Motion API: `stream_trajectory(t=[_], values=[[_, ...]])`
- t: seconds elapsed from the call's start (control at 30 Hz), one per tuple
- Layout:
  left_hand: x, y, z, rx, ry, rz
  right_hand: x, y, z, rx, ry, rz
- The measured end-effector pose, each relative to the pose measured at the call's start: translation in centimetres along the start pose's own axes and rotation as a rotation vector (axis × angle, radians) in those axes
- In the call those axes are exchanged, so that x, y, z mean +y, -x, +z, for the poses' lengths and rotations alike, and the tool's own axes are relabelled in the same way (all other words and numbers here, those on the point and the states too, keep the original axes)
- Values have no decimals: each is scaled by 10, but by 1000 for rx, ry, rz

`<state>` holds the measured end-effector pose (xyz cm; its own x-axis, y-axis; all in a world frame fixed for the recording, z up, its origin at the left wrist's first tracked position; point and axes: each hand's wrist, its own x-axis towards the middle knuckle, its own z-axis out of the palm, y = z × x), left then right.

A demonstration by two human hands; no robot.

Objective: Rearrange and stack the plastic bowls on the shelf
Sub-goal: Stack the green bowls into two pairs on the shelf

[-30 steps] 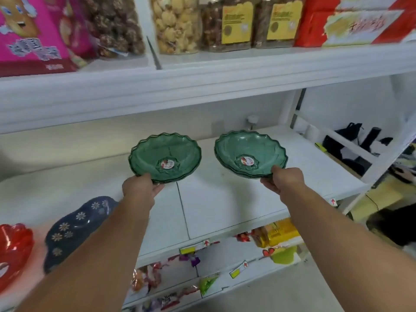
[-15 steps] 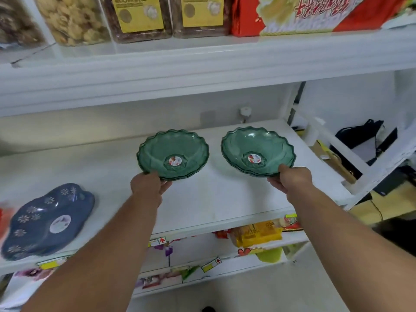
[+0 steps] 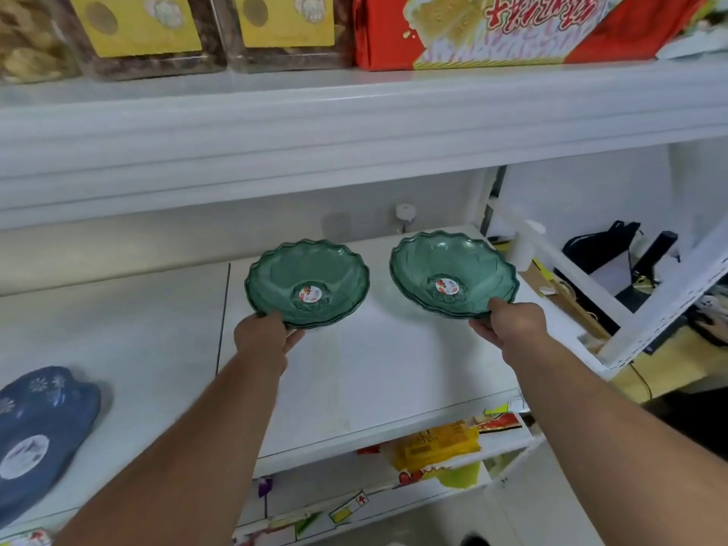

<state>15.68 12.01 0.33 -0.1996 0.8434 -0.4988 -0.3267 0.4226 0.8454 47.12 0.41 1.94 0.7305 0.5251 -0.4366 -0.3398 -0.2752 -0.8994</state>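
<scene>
Two green scalloped plastic bowls, each with a round sticker in its middle, hang side by side over the white shelf (image 3: 378, 380). My left hand (image 3: 264, 340) grips the near rim of the left green bowl (image 3: 311, 277). My right hand (image 3: 510, 325) grips the near rim of the right green bowl (image 3: 457, 269). Each looks like a small stack of nested bowls, judging by the layered rims. Both are tilted a little toward me. A blue flower-shaped bowl (image 3: 39, 439) with white daisies lies on the shelf at the far left.
An upper shelf (image 3: 354, 124) overhangs close above, loaded with snack jars (image 3: 145, 29) and a red box (image 3: 512, 25). A white peg (image 3: 405, 214) sticks up at the back. The shelf ends at the right by a white frame (image 3: 654, 305). Packaged goods (image 3: 437, 447) sit below.
The view has swung to the right and closer; the red bowl at the left has dropped out of sight. Both hands keep their hold, and the two green bowls have drifted slightly rightward over the shelf.
</scene>
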Motion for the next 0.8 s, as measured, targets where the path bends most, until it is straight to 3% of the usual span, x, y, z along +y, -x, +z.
stream_trajectory(t=[0.8], values=[[-35,-41,77,145,82,10,-23,-137,24,-142,81,34]])
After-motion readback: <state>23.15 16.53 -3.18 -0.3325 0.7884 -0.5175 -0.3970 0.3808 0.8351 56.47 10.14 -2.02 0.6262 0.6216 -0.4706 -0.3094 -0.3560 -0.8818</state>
